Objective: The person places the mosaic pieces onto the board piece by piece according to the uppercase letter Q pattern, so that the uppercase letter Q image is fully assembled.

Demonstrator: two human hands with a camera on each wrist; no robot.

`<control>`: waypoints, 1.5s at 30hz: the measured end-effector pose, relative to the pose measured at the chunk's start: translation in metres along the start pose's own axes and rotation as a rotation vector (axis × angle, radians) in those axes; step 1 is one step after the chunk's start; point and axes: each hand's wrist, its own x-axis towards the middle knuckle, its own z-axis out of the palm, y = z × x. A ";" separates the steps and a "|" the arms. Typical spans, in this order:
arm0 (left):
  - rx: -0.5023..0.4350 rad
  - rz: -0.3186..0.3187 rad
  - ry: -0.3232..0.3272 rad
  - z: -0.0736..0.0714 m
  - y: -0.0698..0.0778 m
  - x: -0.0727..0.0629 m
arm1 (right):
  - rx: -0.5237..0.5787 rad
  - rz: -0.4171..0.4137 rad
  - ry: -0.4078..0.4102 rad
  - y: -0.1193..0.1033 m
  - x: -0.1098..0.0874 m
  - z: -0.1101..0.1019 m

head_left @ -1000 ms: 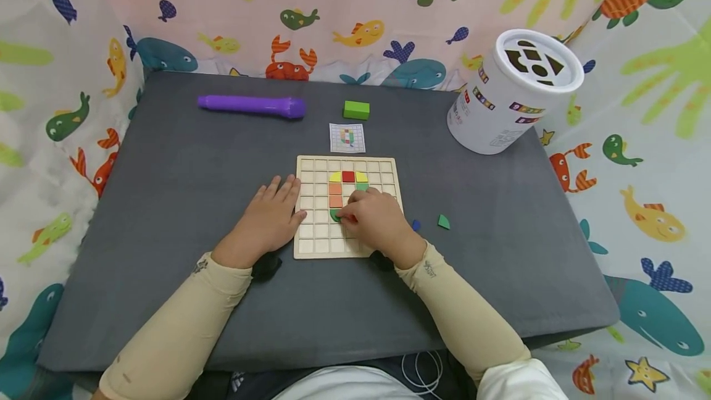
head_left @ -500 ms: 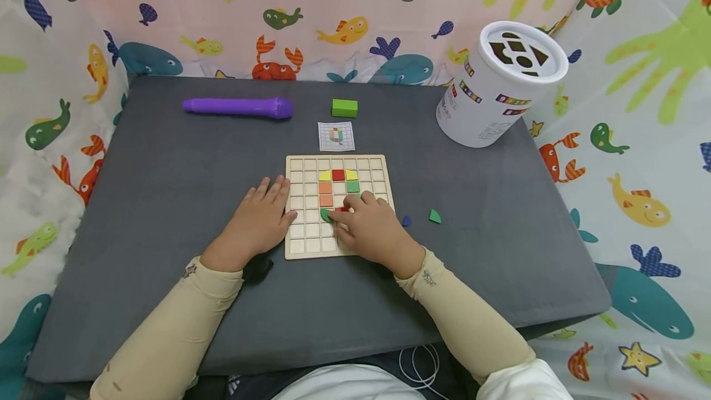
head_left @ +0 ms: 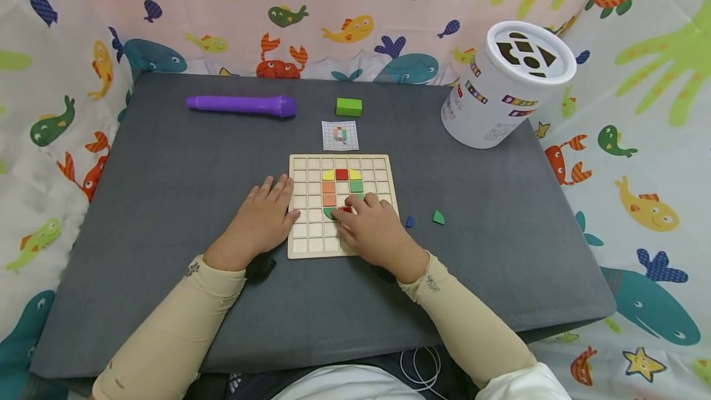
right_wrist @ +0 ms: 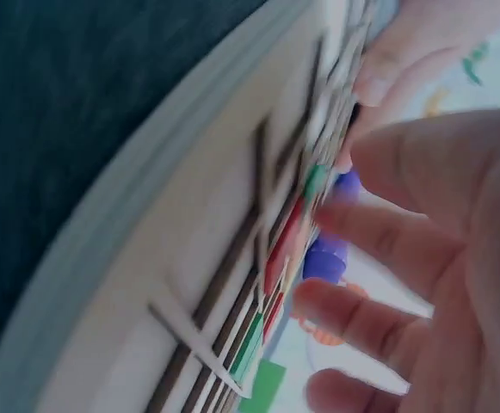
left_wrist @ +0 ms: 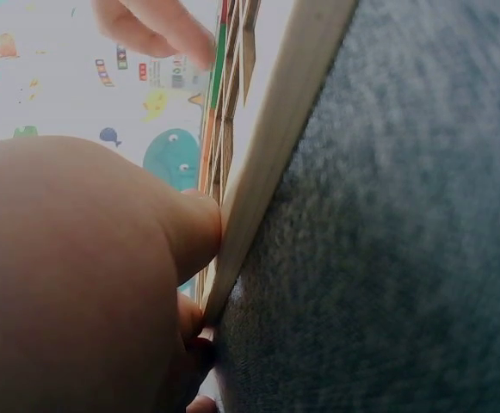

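Observation:
A wooden grid board (head_left: 315, 231) lies on the table, bearing colored pieces in a ring-like pattern. Along the top sit two yellow pieces (head_left: 329, 175) around a red square (head_left: 341, 175); orange squares (head_left: 329, 187) run down the left, a green square (head_left: 356, 186) is on the right. My left hand (head_left: 252, 224) rests flat with fingers and thumb at the board's left edge. My right hand (head_left: 378, 233) hovers low over the board with loosely extended fingers. Its index fingertip touches or nearly touches the rounded green piece (head_left: 328, 212), beside a lower red square (head_left: 345, 209) partly covered by the fingers.
Right of the board lie a blue piece (head_left: 410, 221) and a green quarter-round piece (head_left: 439, 218). Behind it are a printed pattern card (head_left: 340, 136), a green block (head_left: 349, 107) and a purple microphone-shaped object (head_left: 241, 105). A white bucket (head_left: 489, 113) stands at the back right.
My right fingers have gone from bunched together over the lower row to spread apart, uncovering the lower red square and the green square. My left hand stays at the board's edge.

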 end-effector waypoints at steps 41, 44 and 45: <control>-0.012 -0.004 -0.015 -0.003 0.002 -0.004 | 0.287 0.241 0.200 0.046 -0.033 0.000; -0.009 -0.008 -0.020 -0.001 0.000 -0.002 | 0.253 0.207 0.190 0.038 -0.017 0.000; -0.010 -0.007 -0.019 -0.001 -0.001 -0.001 | 0.240 0.202 0.183 0.035 -0.012 0.000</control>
